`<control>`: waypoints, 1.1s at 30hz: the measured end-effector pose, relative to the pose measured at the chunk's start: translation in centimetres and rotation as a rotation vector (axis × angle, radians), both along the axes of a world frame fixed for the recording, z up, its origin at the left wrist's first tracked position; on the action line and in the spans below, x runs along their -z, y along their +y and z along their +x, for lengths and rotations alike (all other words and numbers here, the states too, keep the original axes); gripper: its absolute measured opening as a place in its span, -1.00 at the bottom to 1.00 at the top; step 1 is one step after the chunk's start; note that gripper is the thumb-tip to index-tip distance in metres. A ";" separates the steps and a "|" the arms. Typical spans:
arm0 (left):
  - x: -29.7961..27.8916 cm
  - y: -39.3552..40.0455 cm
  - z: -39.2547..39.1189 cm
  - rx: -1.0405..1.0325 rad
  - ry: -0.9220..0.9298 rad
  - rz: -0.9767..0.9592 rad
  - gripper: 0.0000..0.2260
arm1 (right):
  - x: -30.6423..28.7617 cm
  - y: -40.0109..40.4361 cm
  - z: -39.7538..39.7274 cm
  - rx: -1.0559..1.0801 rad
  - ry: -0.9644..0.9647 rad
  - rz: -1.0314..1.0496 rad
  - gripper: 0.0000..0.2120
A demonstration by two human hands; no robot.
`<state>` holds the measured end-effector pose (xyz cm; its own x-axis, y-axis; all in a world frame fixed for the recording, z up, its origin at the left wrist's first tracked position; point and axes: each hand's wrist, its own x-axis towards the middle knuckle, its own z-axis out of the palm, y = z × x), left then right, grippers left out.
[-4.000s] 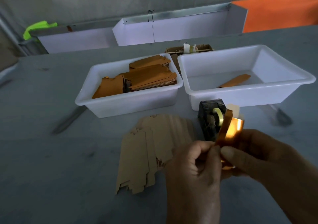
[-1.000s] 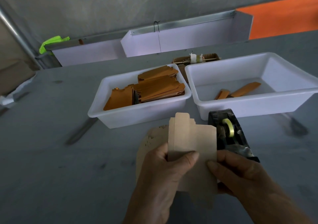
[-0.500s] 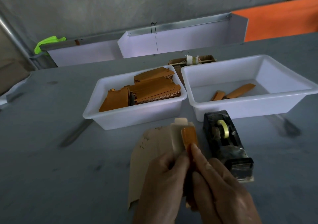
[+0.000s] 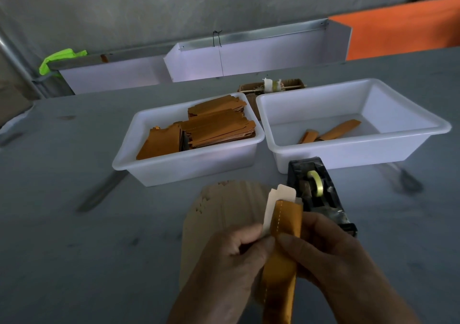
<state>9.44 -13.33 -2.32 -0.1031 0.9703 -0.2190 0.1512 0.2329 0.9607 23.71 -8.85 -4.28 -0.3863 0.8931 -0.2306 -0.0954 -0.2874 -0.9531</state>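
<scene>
Both hands hold one card blank (image 4: 283, 226), folded lengthwise so its shiny orange face shows, with a pale tab sticking up at the top. My left hand (image 4: 231, 256) pinches its left edge between thumb and fingers. My right hand (image 4: 333, 256) grips its right side, thumb on the orange face. Under my hands lies a fanned stack of flat tan blanks (image 4: 224, 214). A black tape dispenser (image 4: 318, 194) with a yellowish roll stands just right of the blank.
A white tub (image 4: 154, 174) holds stacks of orange blanks (image 4: 214, 129). To its right, another white tub (image 4: 388, 149) holds two folded orange pieces (image 4: 331, 132). A small brown box (image 4: 271, 88) sits behind them. White bins line the table's far edge.
Four seconds ago I held a folded orange piece by the dispenser; the right tub now holds a second piece. Since then I lifted a flat blank and folded it lengthwise, orange face out.
</scene>
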 end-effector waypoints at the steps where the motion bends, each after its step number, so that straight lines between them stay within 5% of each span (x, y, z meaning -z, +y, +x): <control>1: 0.1 -0.1 0.1 -0.016 0.023 -0.012 -0.71 | 0.1 0.0 0.0 0.001 -0.026 0.008 -0.75; 6: 0.7 -0.3 0.5 -0.185 0.006 -0.016 -0.86 | -0.2 -0.1 -0.1 0.045 -0.138 0.059 -0.92; 10: 0.8 0.0 0.8 -0.244 -0.004 0.035 -0.94 | -0.4 -0.1 -0.1 0.045 -0.110 0.077 -0.72; 15: 0.7 0.2 1.5 -0.320 0.070 0.114 -0.95 | -0.3 0.1 -0.2 0.102 -0.112 0.109 -0.80; 18: 0.8 0.2 2.4 -0.413 0.229 0.224 -0.89 | -0.1 0.2 -0.3 0.168 -0.083 0.111 -0.96; 24: 0.5 1.0 4.4 -0.351 0.809 0.506 -0.86 | -0.4 0.6 -0.4 0.266 -0.007 0.130 -0.88; 30: -0.1 1.1 6.1 -0.179 1.253 0.374 -0.45 | -0.8 0.7 0.1 0.296 -0.045 0.161 -0.94; 33: 0.1 1.3 6.8 -0.114 1.302 0.336 -0.47 | -0.9 0.8 0.8 0.291 -0.056 0.152 -0.92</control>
<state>16.23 -12.08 -2.40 -0.1355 0.9293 0.3436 0.9850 0.0889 0.1481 24.48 -8.04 -3.36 -0.1000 0.9899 -0.1003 -0.0988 -0.1102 -0.9890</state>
